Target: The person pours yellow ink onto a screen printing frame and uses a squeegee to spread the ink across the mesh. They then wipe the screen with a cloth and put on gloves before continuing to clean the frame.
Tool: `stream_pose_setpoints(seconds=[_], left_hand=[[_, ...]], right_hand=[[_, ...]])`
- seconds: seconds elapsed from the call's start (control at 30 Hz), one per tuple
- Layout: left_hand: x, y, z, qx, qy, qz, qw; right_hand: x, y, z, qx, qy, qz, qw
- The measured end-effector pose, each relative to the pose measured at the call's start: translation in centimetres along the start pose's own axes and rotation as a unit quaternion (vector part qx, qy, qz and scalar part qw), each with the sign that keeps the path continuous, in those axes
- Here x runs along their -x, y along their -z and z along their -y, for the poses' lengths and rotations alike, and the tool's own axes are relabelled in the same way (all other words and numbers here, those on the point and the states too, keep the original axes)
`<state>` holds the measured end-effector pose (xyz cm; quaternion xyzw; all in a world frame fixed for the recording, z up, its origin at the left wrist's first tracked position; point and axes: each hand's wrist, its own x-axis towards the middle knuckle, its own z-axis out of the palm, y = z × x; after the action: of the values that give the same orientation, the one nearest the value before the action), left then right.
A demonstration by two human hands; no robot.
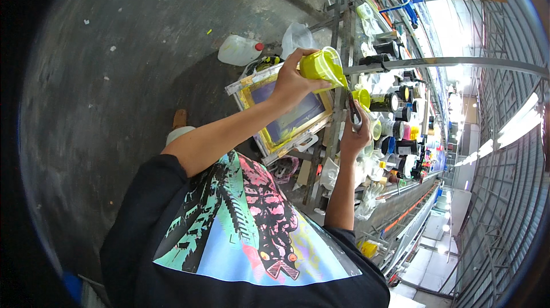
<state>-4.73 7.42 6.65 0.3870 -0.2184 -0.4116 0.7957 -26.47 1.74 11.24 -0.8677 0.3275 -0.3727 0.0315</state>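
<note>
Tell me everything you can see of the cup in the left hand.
The cup is round, see-through and plastic-looking, with a thin rim and yellow-green liquid inside. The left hand grips it, tipped with its mouth toward the picture's right; liquid runs at the lip. A dark tool in the right hand comes near the lip; whether they touch is unclear.

Your head camera looks down through a wide fisheye from close above your shirt [258, 228], lower centre; your left hand [293, 82] and right hand [356, 134] sit farther off mid-frame, floor [114, 67] fills the left, corrugated panels [494, 222] the right.
</note>
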Motion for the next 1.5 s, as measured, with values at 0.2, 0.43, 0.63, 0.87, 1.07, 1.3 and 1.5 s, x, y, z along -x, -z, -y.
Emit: stream_pose_setpoints(seconds=[0.2, 0.43, 0.63, 0.87, 1.07, 1.3, 1.5], left_hand=[[-0.2, 0.1, -1.0, -0.002, -0.012, 0.0, 1.0], [-1.5, 0.2, -2.0, -0.064, -0.084, 0.016, 0.994], [-2.9, 4.5, 2.4, -0.047, 0.079, 0.061, 0.994], [-0.8, 4.2, 7.3, 0.01, 0.168, 0.108, 0.98], [-1.1, 2.5, 5.3, -0.022, 0.066, 0.119, 0.99], [-1.5, 3.5, 5.8, -0.161, 0.005, 0.095, 0.982], [-1.7, 2.7, 4.9, -0.187, -0.044, 0.11, 0.975]], right_hand=[[-0.3, 0.5, -0.8, -0.004, -0.014, 0.011, 1.0], [0.5, 0.0, -1.5, -0.038, -0.122, 0.003, 0.992], [-0.6, 0.1, -3.1, -0.342, -0.311, -0.115, 0.879], [-2.1, 0.1, -1.4, -0.5, -0.357, -0.158, 0.773], [-1.2, -0.1, -1.7, -0.478, -0.346, -0.145, 0.795], [-0.7, -0.1, -2.5, -0.466, -0.341, -0.133, 0.806], [-0.1, -1.3, -1.9, -0.416, -0.37, -0.087, 0.826]])
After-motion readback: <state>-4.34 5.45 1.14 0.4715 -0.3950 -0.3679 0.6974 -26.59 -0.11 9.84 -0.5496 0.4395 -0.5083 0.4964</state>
